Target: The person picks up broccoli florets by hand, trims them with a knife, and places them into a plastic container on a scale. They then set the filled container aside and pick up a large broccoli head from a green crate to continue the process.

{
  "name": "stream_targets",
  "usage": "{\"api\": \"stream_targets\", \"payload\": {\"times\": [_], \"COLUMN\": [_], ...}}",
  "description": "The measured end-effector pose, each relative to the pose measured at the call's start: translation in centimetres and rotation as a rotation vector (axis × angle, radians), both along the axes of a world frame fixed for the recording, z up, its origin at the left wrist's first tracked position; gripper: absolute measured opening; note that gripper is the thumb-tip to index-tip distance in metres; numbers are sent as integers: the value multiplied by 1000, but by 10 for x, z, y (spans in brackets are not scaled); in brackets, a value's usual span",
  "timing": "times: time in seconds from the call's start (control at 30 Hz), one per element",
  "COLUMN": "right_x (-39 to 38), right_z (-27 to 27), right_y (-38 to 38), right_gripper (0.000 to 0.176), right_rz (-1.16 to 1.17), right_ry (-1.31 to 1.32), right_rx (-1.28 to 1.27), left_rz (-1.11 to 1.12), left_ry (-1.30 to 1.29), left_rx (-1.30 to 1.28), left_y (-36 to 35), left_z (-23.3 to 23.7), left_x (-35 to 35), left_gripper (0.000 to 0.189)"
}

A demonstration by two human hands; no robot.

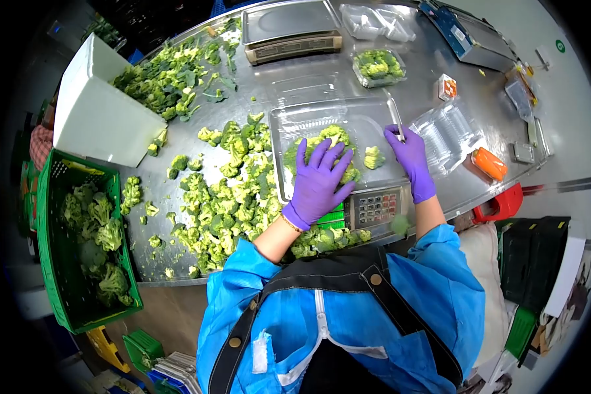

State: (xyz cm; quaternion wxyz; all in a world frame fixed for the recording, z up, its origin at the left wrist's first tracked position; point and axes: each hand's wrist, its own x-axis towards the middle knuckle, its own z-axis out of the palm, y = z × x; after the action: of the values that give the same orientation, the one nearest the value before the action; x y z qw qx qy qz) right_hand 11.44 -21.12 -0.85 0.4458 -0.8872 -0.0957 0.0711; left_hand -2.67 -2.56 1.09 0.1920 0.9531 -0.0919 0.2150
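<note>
The left hand (318, 177), gloved in purple, is laid flat on a pile of broccoli florets (335, 134) inside a clear tray (289, 125), its fingers (328, 154) spread wide and pressing down on the greens. The tray is set on a scale (374, 207), whose keypad is seen just below the tray's near rim. A single floret (373, 157) lies apart from the pile, between the two hands. The right hand (410, 157), also gloved, is placed at the tray's right rim with its fingers bent close together; whether the rim is pinched cannot be told. A large heap of loose florets (230, 197) is spread over the steel desk (414, 85) just left of the tray. A stack of empty clear punnets (450, 134) lies just right of the right hand, and a filled punnet (377, 65) stands farther back, near a second scale (289, 29). At the far left, a white box (98, 111) is seen on the desk and a green crate (46, 197) of whole broccoli heads beside it.
</note>
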Motion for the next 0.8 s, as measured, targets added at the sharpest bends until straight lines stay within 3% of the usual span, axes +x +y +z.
{"api": "stream_targets", "payload": {"times": [0.07, 0.2, 0.27, 0.4, 0.47, 0.53, 0.6, 0.63, 0.8], "right_x": [-9, -39, -54, -82, -103, -122, -137, -143, -132], "right_z": [-10, -15, -15, -52, -66, -76, -106, -117, -94], "right_y": [-23, -64, -87, -156, -176, -186, -191, -191, -159], "right_gripper": [24, 24, 23, 24, 26, 34, 51, 55, 49], "right_rz": [-151, -243, -340, -319, -193, -216, -162, -115, -323], "right_ry": [64, 150, 270, 398, 298, 402, 265, 68, 151], "right_rx": [74, 192, 165, 34, -18, -25, -166, -206, -251], "left_rz": [-9, -111, -396, -558, -624, -697, -722, -726, -691], "left_ry": [-29, -164, -87, 73, 127, 201, 238, 234, 288], "left_rx": [17, -40, -96, -93, -91, -51, -35, -81, -114], "left_y": [-5, -21, -34, -54, -58, -60, -63, -63, -59], "left_z": [-4, -19, -29, -57, -67, -76, -86, -90, -88], "left_x": [0, -13, -22, -36, -40, -43, -48, -50, -55], "left_gripper": [50, 41, 35, 31, 29, 28, 27, 24, 25]}}
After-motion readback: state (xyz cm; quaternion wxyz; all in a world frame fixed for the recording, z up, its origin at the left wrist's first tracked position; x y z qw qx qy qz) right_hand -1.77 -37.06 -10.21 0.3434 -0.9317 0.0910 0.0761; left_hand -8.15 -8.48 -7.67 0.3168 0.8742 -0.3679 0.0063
